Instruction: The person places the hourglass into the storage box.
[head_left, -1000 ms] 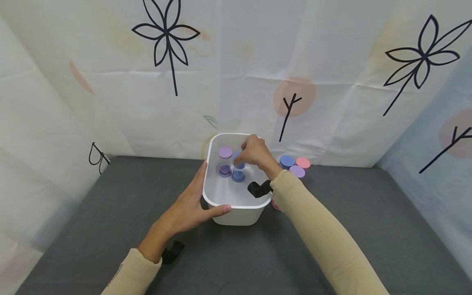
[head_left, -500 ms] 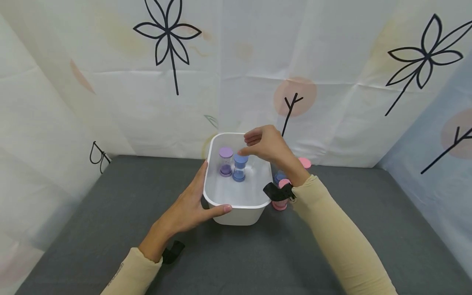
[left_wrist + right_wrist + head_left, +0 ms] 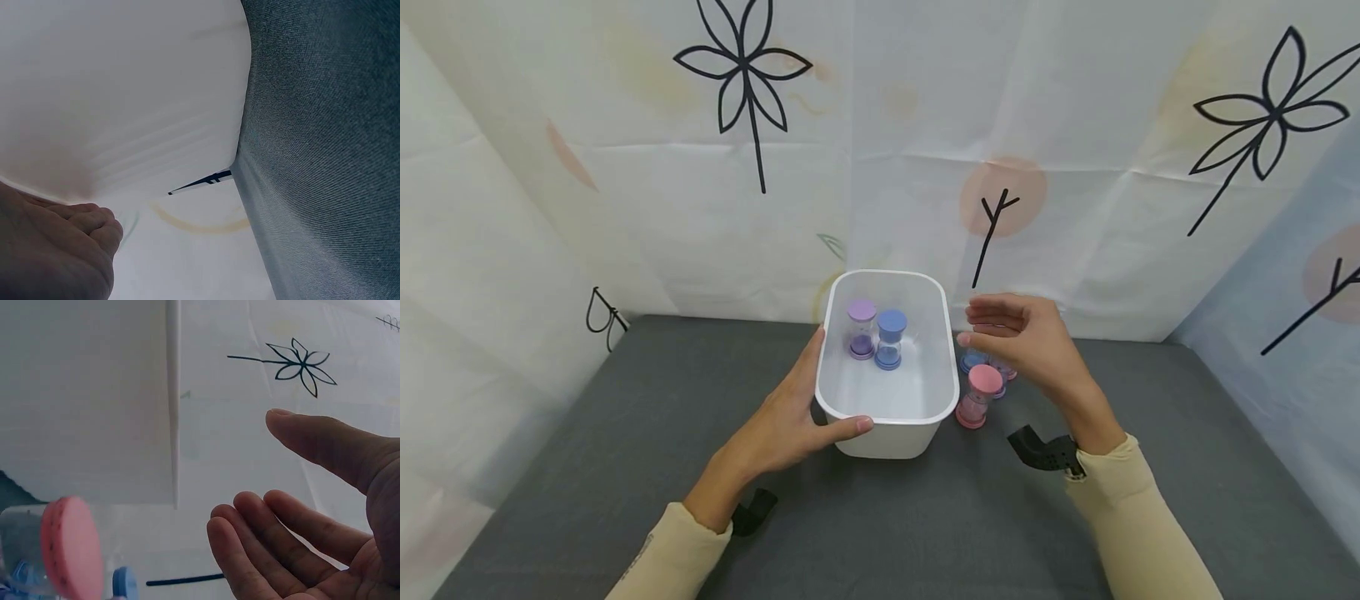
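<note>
A white plastic bin (image 3: 886, 440) stands on the grey table, with a purple sand timer (image 3: 861, 312) and a blue sand timer (image 3: 891, 323) upright inside it. My left hand (image 3: 781, 423) rests on the bin's near left corner, its straight thumb along the front rim and its fingers against the left wall. To the right of the bin, my right hand (image 3: 1026, 342) hovers with loosely spread fingers and nothing in them. Just below it, a pink sand timer (image 3: 983, 382) stands upright. Behind that, the right hand partly hides another blue sand timer (image 3: 973, 358) and several others.
A white cloth backdrop (image 3: 895, 208) with printed flowers closes off the rear and both sides. The dark grey tabletop (image 3: 925, 525) stretches in front of the bin and to either side. Black camera mounts sit on both wrists.
My right hand has let go of the blue sand timer in the bin and moved out to the right, above the timers outside. The left hand stays on the bin.
</note>
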Motion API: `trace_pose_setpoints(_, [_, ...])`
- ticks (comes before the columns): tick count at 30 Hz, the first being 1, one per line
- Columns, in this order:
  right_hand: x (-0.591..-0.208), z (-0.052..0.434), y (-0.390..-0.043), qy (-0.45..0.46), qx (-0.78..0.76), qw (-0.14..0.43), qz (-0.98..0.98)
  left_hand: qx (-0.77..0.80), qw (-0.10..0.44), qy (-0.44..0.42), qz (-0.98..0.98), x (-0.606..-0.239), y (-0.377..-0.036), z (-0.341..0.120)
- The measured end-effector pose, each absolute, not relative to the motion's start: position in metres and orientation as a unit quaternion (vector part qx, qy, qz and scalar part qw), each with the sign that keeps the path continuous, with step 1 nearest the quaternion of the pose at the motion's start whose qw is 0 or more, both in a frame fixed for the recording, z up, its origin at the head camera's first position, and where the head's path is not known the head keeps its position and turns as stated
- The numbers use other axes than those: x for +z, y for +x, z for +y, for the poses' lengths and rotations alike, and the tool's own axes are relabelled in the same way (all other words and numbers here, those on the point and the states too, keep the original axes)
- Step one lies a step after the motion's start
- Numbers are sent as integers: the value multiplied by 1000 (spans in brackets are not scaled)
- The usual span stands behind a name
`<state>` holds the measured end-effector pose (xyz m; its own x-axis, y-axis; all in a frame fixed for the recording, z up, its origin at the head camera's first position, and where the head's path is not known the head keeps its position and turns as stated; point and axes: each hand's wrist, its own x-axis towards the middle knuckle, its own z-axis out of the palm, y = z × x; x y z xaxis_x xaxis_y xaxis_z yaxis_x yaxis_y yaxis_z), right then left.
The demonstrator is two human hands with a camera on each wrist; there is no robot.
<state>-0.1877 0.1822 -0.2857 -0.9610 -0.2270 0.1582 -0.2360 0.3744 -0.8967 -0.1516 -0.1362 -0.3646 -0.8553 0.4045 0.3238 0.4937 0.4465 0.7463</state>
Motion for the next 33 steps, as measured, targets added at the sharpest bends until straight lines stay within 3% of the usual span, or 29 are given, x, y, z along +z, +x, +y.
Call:
trace_pose_setpoints(10, [-313, 218, -170, 122, 554, 30, -823, -460, 41, -259, -848, -366, -152, -136])
trace_pose_setpoints(20, [-327, 225, -173, 144, 527, -26, -837, -462, 47, -268, -844, -365, -152, -136])
trace_pose_setpoints(33, [-337, 225, -178, 169, 496, -59, -850, -460, 47, -267, -846, -364, -152, -136])
